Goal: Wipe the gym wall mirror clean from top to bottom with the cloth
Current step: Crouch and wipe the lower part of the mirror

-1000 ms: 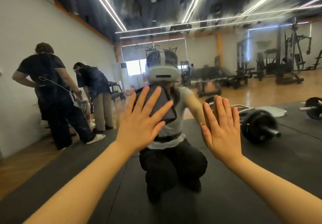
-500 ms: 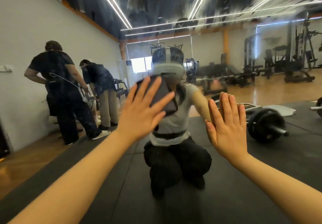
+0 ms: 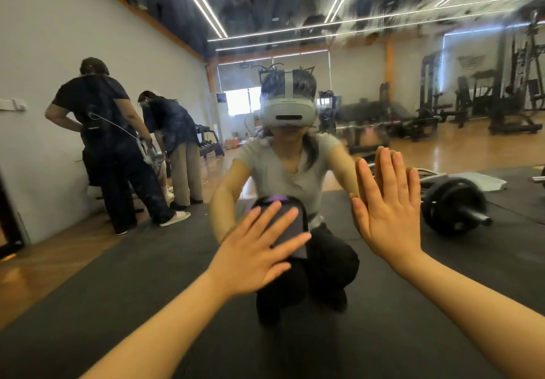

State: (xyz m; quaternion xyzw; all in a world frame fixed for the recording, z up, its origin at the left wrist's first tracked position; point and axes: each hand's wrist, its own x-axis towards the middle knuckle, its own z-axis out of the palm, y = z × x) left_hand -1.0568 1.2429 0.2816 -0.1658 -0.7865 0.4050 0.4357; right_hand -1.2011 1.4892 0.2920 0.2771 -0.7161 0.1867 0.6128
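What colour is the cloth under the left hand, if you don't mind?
Dark grey, with a purple tint at its top edge; the cloth shows in the head view.

head-worn view, crouched low, facing mirror (image 3: 383, 98) closely

I see two people (image 3: 124, 142) bent over by white wall (image 3: 59, 54) at left. Barbell with black plates (image 3: 454, 206) on dark floor mat (image 3: 88, 305). Weight machines (image 3: 507, 101) far right on wooden floor (image 3: 460, 151). Ceiling light strips (image 3: 203, 4) overhead.

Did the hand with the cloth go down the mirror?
Yes. The left hand pressing the cloth has slid down: earlier it covered the reflected chest just under the headset, now it sits by the reflected knees.
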